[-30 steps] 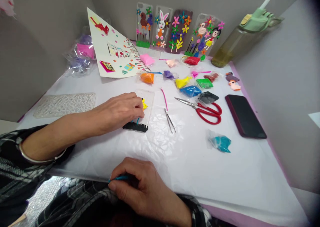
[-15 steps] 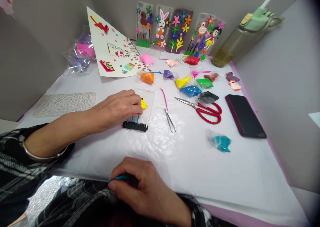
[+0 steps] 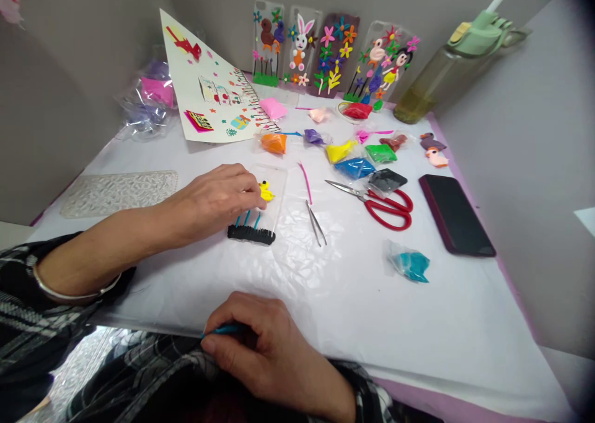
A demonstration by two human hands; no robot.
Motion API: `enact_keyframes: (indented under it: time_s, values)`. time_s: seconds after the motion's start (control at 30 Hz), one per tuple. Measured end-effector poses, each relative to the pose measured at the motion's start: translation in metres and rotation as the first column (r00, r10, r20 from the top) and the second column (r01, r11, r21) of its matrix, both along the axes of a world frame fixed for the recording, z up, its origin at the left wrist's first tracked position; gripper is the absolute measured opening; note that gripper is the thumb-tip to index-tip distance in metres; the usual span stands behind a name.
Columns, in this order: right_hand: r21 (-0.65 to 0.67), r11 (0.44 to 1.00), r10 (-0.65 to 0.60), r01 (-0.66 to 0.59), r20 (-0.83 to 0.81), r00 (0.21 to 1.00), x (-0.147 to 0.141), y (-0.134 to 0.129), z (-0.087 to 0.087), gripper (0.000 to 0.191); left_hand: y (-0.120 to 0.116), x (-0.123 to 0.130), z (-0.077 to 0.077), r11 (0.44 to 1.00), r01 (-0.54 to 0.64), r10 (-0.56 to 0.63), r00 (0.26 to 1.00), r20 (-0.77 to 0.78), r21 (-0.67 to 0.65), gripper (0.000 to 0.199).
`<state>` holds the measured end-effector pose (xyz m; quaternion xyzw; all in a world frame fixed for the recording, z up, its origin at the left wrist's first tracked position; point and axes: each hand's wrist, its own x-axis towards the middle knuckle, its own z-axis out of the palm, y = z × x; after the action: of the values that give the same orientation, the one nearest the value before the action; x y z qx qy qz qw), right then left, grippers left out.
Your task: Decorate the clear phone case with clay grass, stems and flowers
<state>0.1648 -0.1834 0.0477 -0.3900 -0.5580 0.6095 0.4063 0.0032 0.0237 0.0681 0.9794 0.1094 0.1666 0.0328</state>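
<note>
A clear phone case (image 3: 277, 190) lies flat on the table under my left hand (image 3: 225, 196). It bears a yellow clay duck (image 3: 266, 191), a black clay strip (image 3: 251, 234) along its near end, and several thin blue clay stems (image 3: 257, 220) rising from the strip. The left fingers are bent and pressed together over the case, just left of the duck; whatever is between the fingertips is hidden. At the table's near edge, my right hand (image 3: 264, 342) is closed around a thin blue clay tool (image 3: 226, 329), whose tip shows between thumb and forefinger.
Tweezers (image 3: 317, 224), a pink stick (image 3: 305, 182), red-handled scissors (image 3: 388, 209) and a black phone (image 3: 456, 215) lie to the right. Bagged clay (image 3: 354, 167) is scattered behind. Decorated cases (image 3: 337, 57), a sticker-covered sheet (image 3: 209, 94) and a bottle (image 3: 432, 75) stand at the back.
My left hand has shifted slightly up and left, so more of the yellow duck and the blue stems shows. The right hand stays in place with the blue tool.
</note>
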Motion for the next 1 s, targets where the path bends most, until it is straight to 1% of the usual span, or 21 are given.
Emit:
enact_keyframes:
  time_s: [0.13, 0.2, 0.27, 0.3, 0.33, 0.4, 0.47, 0.53, 0.57, 0.6, 0.67, 0.7, 0.8, 0.93, 1.0]
  values:
    - [-0.016, 1.0, 0.005, -0.006, -0.013, 1.0, 0.001, 0.001, 0.001, 0.028, -0.001, 0.0, -0.001, 1.0, 0.01, -0.01, 0.998, -0.056, -0.006, 0.046]
    - [-0.034, 0.999, 0.007, -0.008, -0.048, 0.999, 0.001, 0.001, 0.001, 0.03, -0.003, -0.001, 0.002, 0.999, -0.023, 0.023, 1.0, -0.014, -0.03, 0.041]
    - [-0.074, 0.997, 0.002, -0.009, -0.101, 0.995, 0.001, 0.001, 0.001, 0.032, -0.013, -0.006, 0.007, 0.994, -0.079, 0.082, 0.995, 0.048, -0.07, 0.032]
    - [-0.107, 0.994, -0.006, -0.008, -0.132, 0.991, 0.001, 0.001, 0.001, 0.033, -0.021, -0.009, 0.011, 0.99, -0.097, 0.107, 0.99, 0.089, -0.105, 0.028]
    - [-0.148, 0.989, -0.021, -0.004, -0.166, 0.986, 0.001, 0.0, 0.0, 0.033, -0.032, -0.014, 0.014, 0.984, -0.112, 0.126, 0.988, 0.092, -0.14, 0.028]
    - [-0.223, 0.975, -0.069, 0.017, -0.228, 0.971, 0.001, 0.0, -0.001, 0.031, -0.059, -0.025, 0.017, 0.952, -0.079, 0.141, 0.971, 0.191, -0.297, 0.026]
    - [-0.261, 0.964, -0.126, 0.054, -0.268, 0.955, 0.001, -0.001, -0.002, 0.031, -0.09, -0.035, 0.014, 0.897, -0.085, 0.175, 0.969, 0.173, -0.434, 0.033]
    - [-0.264, 0.959, -0.175, 0.101, -0.273, 0.946, 0.001, 0.0, -0.003, 0.034, -0.118, -0.043, 0.007, 0.866, -0.104, 0.203, 0.967, 0.153, -0.489, 0.043]
    - [-0.261, 0.957, -0.193, 0.122, -0.262, 0.946, 0.0, 0.0, -0.003, 0.037, -0.129, -0.046, 0.002, 0.867, -0.17, 0.269, 0.951, 0.154, -0.468, 0.043]
    - [-0.256, 0.956, -0.205, 0.14, -0.247, 0.947, -0.001, 0.001, -0.003, 0.039, -0.137, -0.048, -0.002, 0.867, -0.214, 0.311, 0.938, 0.153, -0.449, 0.039]
    - [-0.238, 0.956, -0.225, 0.173, -0.209, 0.952, -0.003, 0.002, -0.003, 0.044, -0.147, -0.049, -0.008, 0.873, -0.278, 0.367, 0.916, 0.164, -0.401, 0.029]
    - [-0.226, 0.956, -0.233, 0.188, -0.191, 0.954, -0.004, 0.003, -0.003, 0.046, -0.149, -0.049, -0.01, 0.88, -0.288, 0.374, 0.91, 0.177, -0.378, 0.027]
    - [-0.181, 0.957, -0.253, 0.225, -0.147, 0.956, -0.007, 0.003, -0.005, 0.051, -0.148, -0.048, -0.01, 0.898, -0.292, 0.374, 0.9, 0.222, -0.329, 0.031]
    - [-0.088, 0.967, -0.245, 0.237, -0.085, 0.966, -0.007, 0.001, -0.006, 0.058, -0.146, -0.045, -0.007, 0.888, -0.299, 0.393, 0.887, 0.24, -0.348, 0.029]
    - [-0.073, 0.968, -0.244, 0.239, -0.072, 0.967, -0.007, 0.001, -0.006, 0.053, -0.145, -0.043, -0.005, 0.884, -0.304, 0.405, 0.878, 0.255, -0.356, 0.025]
